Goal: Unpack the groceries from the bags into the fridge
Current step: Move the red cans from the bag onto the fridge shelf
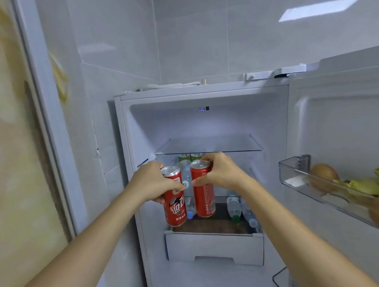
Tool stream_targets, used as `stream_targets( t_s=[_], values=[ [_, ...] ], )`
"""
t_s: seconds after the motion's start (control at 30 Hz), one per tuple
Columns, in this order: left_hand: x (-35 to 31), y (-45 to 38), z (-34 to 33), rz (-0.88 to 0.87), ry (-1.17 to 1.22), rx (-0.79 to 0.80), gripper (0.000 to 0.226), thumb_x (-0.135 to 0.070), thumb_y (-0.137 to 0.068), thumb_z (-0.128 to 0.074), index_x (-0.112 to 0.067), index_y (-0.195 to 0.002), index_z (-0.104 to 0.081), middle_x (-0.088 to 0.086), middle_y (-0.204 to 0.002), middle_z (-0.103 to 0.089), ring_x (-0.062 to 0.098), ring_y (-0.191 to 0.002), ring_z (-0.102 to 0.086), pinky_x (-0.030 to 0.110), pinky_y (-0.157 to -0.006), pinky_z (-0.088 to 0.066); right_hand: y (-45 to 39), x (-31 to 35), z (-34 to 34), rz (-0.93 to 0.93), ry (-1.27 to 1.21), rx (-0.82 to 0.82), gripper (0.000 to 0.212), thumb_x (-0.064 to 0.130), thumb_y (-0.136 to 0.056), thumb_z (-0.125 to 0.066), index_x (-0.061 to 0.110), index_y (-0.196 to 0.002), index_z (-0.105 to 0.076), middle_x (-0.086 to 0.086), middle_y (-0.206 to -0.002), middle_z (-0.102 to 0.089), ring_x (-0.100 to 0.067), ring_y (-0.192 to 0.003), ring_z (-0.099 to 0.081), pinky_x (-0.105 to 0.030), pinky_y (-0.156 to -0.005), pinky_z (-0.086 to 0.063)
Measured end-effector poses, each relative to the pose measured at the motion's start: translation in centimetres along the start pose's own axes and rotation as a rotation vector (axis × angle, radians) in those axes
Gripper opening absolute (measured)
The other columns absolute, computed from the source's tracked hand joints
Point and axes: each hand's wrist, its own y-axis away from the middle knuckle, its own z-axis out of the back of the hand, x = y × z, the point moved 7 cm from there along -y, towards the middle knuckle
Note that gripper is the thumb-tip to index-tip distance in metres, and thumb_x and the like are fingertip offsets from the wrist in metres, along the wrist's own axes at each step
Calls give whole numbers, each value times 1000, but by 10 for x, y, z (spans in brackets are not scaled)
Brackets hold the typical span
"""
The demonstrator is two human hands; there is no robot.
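Two red cans are held up before the open fridge (205,123), under its glass shelf (207,145): the left can (174,201) gripped by the left hand (151,183), the right can (203,194) by the right hand (222,171); water bottles (233,206) lie behind, onions (323,172) sit in the door bin (290,174)

Pale grey glossy wall tiles (195,26) fill the upper half of the view, and a bright rectangular reflection of a ceiling light (319,9) sits on them at about 2 o'clock. At 9 o'clock a cream and yellow marbled wall panel (1,139) runs top to bottom, edged on its right by a white vertical frame strip (48,123). A hairline crack or chip (97,152) marks the tiled side wall near centre-left.
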Motion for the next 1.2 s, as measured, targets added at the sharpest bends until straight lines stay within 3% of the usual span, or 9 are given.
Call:
stream_targets(
  t_s=[0.43,0.53,0.7,0.83,1.0,1.1,1.2],
  values=[
    [-13,-149,-17,-166,211,-56,41,-41,-70,-87,-27,-97,-59,-2,-104,-68,19,-83,-71,36,-54,-64,-111,-47,17,-157,-20,-103,65,20,-75,-91,15,-132,-60,-7,-125,-70,-27,-112,-67,-52,-100,-57],
    [-14,-165,-12,-182,358,-107,46,-42,-69,-87,-27,-102,-59,-2,-102,-68,20,-82,-73,36,-54,-64,-122,-55,25,-191,-11,-146,62,23,-72,-93,17,-126,-63,-3,-119,-72,-24,-107,-69,-51,-97,-58],
    [5,-173,-10,-91,774,-188,47,-35,-72,-87,-23,-105,-56,0,-105,-69,19,-84,-75,42,-66,-66,-133,-57,47,-209,-52,-217,49,23,-70,-94,18,-111,-69,0,-104,-74,-18,-96,-72,-40,-85,-63],
    [21,-174,-28,40,1138,-76,50,-21,-77,-87,-16,-112,-52,13,-112,-68,26,-80,-79,39,-73,-65,-139,-51,57,-184,-84,-231,45,23,-73,-92,18,-111,-68,0,-104,-74,-17,-94,-73,-32,-76,-60],
    [17,-175,-55,107,1557,88,65,-5,-68,-84,-8,-125,-51,21,-120,-67,40,-96,-76,46,-95,-59,-149,-42,64,-139,-149,-254,41,23,-73,-91,20,-107,-69,1,-100,-76,-13,-88,-74,-27,-69,-60],
    [9,-183,-69,93,1550,190,76,-9,-64,-84,-8,-133,-51,21,-125,-68,39,-104,-74,44,-94,-58,-154,-37,63,-117,-203,-244,40,22,-75,-91,18,-109,-70,-1,-102,-75,-15,-90,-73,-28,-70,-61],
    [4,-187,-74,19,1284,265,74,-23,-65,-85,-12,-132,-58,14,-117,-74,26,-98,-76,34,-73,-61,-158,-33,67,-91,-257,-250,42,22,-75,-91,18,-111,-71,-1,-101,-76,-15,-90,-74,-26,-67,-61]
  ],
)
